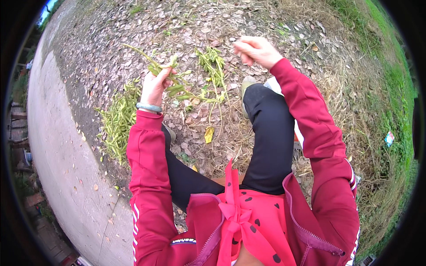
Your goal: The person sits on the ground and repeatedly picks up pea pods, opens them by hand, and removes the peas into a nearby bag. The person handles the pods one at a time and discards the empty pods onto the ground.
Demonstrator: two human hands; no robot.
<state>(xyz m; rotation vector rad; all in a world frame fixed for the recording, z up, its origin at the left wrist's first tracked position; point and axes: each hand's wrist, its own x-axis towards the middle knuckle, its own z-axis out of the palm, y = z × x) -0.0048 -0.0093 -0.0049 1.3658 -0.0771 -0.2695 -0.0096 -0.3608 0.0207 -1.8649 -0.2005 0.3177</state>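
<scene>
My left hand (155, 86), with a pale bangle at the wrist, grips a green bean plant stem (141, 53) that bears several plump pods. The stem slants up to the left, and podded twigs hang to the right of my fingers. My right hand (254, 51) is raised above the leaf-strewn ground, its fingers curled and slightly blurred; whether something small is between them cannot be told. A bunch of podded stems (213, 65) lies on the ground between my hands. Beside my left forearm is a larger heap of green pods on stalks (119, 123).
Dry fallen leaves (186, 20) cover the ground. A concrete path (66, 149) runs along the left, and dry straw and grass (389, 99) lie at the right. Between my legs is a yellow leaf (209, 134). A white object (298, 133) shows partly behind my right leg.
</scene>
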